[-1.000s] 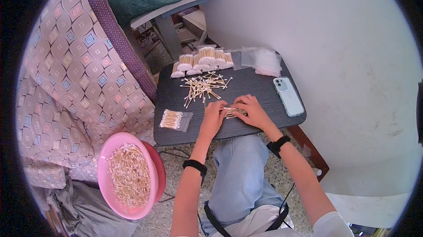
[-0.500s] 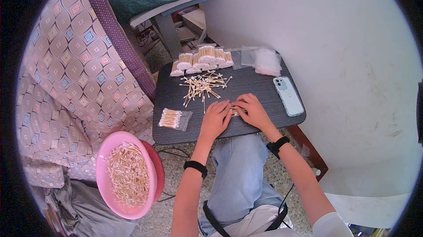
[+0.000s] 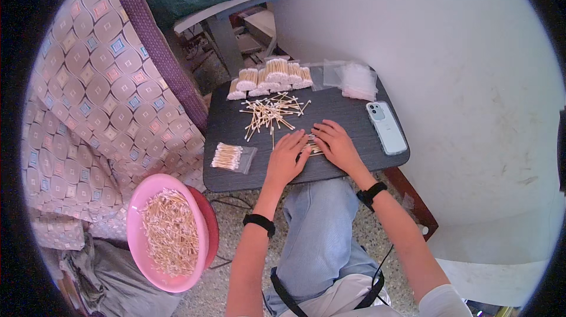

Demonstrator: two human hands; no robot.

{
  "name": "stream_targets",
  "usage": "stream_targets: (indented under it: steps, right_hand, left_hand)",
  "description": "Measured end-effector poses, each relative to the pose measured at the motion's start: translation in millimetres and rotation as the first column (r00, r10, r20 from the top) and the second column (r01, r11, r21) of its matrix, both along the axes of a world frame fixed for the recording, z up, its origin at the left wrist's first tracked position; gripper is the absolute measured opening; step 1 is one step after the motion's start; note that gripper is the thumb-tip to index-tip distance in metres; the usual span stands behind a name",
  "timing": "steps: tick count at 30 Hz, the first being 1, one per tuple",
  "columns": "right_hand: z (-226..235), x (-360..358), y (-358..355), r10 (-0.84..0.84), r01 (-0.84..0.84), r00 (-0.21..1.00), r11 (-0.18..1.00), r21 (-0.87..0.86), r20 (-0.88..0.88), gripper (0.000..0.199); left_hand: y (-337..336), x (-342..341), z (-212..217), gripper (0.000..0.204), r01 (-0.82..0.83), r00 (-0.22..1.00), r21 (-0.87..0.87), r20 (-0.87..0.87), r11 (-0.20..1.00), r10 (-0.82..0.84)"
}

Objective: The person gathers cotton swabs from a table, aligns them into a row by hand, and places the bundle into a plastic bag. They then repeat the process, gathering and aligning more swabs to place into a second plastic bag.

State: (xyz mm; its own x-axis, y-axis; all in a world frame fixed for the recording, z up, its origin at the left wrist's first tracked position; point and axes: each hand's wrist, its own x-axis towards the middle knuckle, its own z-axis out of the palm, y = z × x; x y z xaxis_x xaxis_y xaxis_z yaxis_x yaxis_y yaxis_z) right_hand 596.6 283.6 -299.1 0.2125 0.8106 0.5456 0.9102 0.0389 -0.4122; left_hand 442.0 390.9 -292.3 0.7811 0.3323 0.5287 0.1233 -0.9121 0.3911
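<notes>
A small row of cotton swabs [image 3: 315, 148] lies on the dark table between my hands, partly hidden by my fingers. My left hand [image 3: 286, 156] rests on its left side, fingers stretched forward and thumb against the swabs. On the other side, my right hand [image 3: 335, 145] lies with fingers extended and a little apart, touching the row's right end. Beyond my hands is a loose heap of cotton swabs [image 3: 270, 114]. To the left, a clear zip bag [image 3: 244, 161] holds a neat layer of swabs.
Filled swab packs [image 3: 277, 72] are stacked along the table's far edge [image 3: 321, 69], beside empty plastic bags [image 3: 357, 81]. A pale phone [image 3: 387, 128] lies at the right. Left of the table, a pink basin [image 3: 135, 240] full of swabs stands on a red stool [image 3: 211, 222].
My hands have moved slightly apart, and my right fingers have stretched forward. More of the swab row shows between them.
</notes>
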Motion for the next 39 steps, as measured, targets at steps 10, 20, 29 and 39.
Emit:
stream_targets:
  steps: [10,20,29,39]
  right_hand:
    - [7.9,-4.0,-1.4,-0.027,0.028,0.999,0.998,0.056,-0.028,0.018]
    - [8.1,-5.8,0.1,-0.036,0.040,0.998,0.998,0.055,-0.058,0.019]
    - [6.1,-3.5,0.3,-0.015,0.015,0.998,1.000,0.011,0.068,0.024]
    - [1.3,6.1,1.0,0.030,-0.033,0.987,0.999,-0.014,-0.156,0.036]
  left_hand:
    - [0.6,-0.3,-2.6,0.033,-0.020,0.999,0.047,-0.030,0.999,0.021]
    - [-1.8,0.8,0.1,0.035,-0.056,0.996,-0.045,-0.073,0.997,0.052]
    - [-3.1,-1.4,2.8,0.032,-0.034,0.995,-0.181,-0.099,0.983,0.017]
    - [-0.5,-0.8,-3.8,0.036,0.086,0.990,0.096,-0.116,0.992,-0.075]
